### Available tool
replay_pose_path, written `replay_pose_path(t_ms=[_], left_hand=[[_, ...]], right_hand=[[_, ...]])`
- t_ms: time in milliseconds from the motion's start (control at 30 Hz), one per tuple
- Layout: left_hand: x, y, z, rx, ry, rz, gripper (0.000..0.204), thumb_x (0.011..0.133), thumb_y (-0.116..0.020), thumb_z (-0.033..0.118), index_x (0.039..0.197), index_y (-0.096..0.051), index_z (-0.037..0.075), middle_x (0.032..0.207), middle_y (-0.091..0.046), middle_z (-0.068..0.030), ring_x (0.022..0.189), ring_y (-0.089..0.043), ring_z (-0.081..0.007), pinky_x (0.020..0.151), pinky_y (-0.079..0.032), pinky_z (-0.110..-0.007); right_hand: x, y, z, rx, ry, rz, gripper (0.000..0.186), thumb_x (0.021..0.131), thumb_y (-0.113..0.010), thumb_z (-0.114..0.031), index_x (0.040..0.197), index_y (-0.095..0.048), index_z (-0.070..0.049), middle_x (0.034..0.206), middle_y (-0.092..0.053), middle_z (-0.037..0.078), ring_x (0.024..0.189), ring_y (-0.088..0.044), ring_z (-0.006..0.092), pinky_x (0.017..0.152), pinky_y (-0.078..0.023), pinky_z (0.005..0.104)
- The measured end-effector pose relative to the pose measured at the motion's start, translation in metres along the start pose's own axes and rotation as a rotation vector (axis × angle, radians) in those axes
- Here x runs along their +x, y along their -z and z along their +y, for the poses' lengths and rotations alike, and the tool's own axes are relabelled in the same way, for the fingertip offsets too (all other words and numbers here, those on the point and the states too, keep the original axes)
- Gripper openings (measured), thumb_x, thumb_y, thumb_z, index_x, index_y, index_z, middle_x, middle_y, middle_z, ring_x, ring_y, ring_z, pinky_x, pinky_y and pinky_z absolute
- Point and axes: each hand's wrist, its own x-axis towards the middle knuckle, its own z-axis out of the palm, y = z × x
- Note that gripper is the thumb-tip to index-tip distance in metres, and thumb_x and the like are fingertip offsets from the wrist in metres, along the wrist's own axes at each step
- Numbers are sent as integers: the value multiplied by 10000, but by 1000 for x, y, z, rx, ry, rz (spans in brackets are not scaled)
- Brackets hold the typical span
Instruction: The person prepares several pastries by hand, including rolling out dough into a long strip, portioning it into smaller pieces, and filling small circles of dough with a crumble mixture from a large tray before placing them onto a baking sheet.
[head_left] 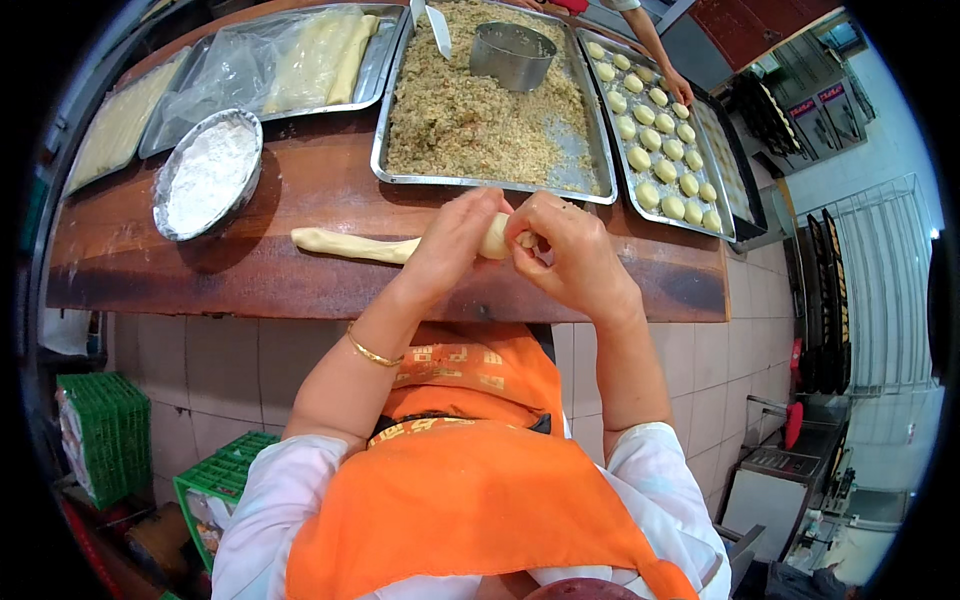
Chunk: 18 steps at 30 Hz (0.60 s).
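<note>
A small round piece of pale dough (494, 241) sits between my two hands above the near side of the wooden table. My left hand (452, 238) curls around its left side, fingers closed. On the other side, my right hand (572, 248) has thumb and forefinger bent in a pinch at the dough's edge; a bit of dough shows inside the curl. A long dough rope (350, 244) lies on the table, its right end passing behind my left hand. Just beyond my hands is a metal tray (480, 184) of crumbly brownish filling (450, 125), with a metal ring (513, 56) standing in it.
A bowl of white flour (207, 175) stands at the left. Behind it, trays hold dough strips (325, 60) partly under plastic film. At the right, another person's hand (679, 88) reaches to a tray of round dough pieces (670, 172). Green crates (105, 437) stand on the floor.
</note>
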Motion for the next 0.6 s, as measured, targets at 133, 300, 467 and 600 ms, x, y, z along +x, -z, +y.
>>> replay_pose_path(t_ms=[133,300,467,600], left_hand=[[8,3,4,0,50,-132,418,1061,-445,419,1139,-600,39,944,-608,3,818,-565,-83,717,-476,-240],[4,-1,14,247,-118,-329,294,997,-589,274,1165,-595,32,1058,-590,1,949,-550,-79,844,-466,-247],[10,-10,13,361,-153,-461,322,924,-667,151,1205,-594,10,1119,-592,-75,1045,-551,-153,891,-458,-297],[19,-17,-24,306,-108,-401,331,910,-661,108,1227,-616,22,1137,-614,-110,1065,-573,-200,897,-465,-306]], right_hand=[[-4,8,-4,-60,27,-14,193,766,-680,22,905,-558,-31,812,-551,123,757,-596,321,662,-496,400],[-15,22,-1,-26,-12,35,181,775,-674,23,909,-566,-34,844,-555,124,800,-589,326,689,-494,412],[-28,26,6,-31,66,87,150,790,-680,34,908,-627,-42,849,-575,102,811,-599,281,683,-501,366],[-44,24,26,151,61,275,234,719,-638,68,927,-640,-39,887,-583,107,830,-595,295,692,-503,359]])
